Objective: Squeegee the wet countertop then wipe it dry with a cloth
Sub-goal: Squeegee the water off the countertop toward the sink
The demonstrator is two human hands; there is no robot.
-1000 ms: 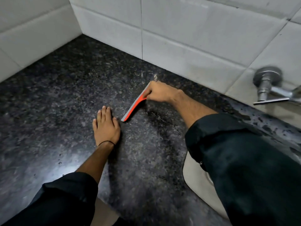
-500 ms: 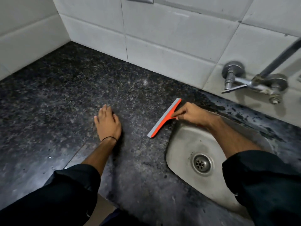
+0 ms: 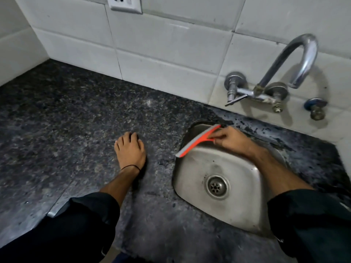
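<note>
My right hand (image 3: 230,138) grips the handle of an orange squeegee (image 3: 197,141) with a grey rubber blade. The blade hangs over the upper left rim of the steel sink (image 3: 245,211), tilted from lower left to upper right. My left hand (image 3: 131,149) lies flat, palm down, on the dark speckled granite countertop (image 3: 76,120), left of the sink, holding nothing. A black thread circles that wrist. Wet dark patches show on the counter behind the sink. No cloth is in view.
A curved metal tap (image 3: 290,61) with valves is fixed to the white tiled wall (image 3: 161,44) above the sink. A drain (image 3: 217,186) sits in the sink's bottom. A white socket (image 3: 125,4) is on the wall. The counter's front edge runs along the lower left.
My right hand has dragged the squeegee rightward across the counter, from near the back wall to over the sink's rim. The left hand has stayed flat in place. The view has shifted right.
</note>
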